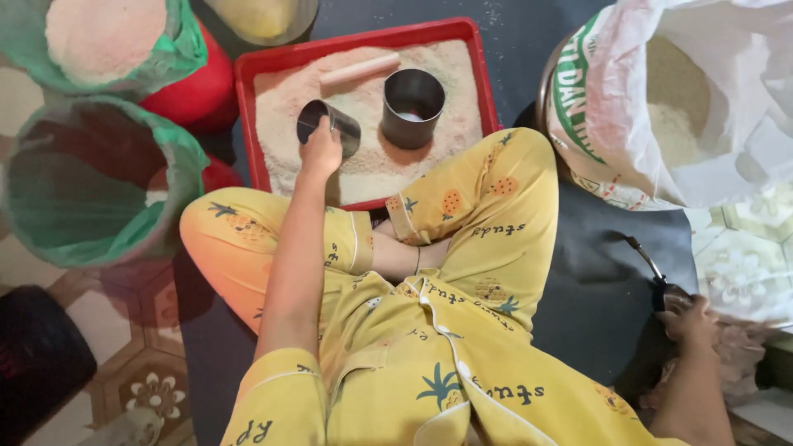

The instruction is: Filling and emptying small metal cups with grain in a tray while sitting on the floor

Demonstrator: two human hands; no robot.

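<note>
Metal cup [328, 125] in outstretched left hand [320, 153]

Patterned floor tiles [140, 376], dark mat [595, 272]

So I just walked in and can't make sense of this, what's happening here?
A person sits cross-legged on the floor. Their left hand holds a small metal cup tilted over a red tray of pale powder, beside a bigger metal cup and a wooden stick. Their right hand rests on a dark handled thing.

I wore yellow short-sleeved pyjamas [462, 330] printed with pineapples, palm trees and dark lettering, white piping at the cuffs; possibly a thin bracelet, hard to confirm.
</note>
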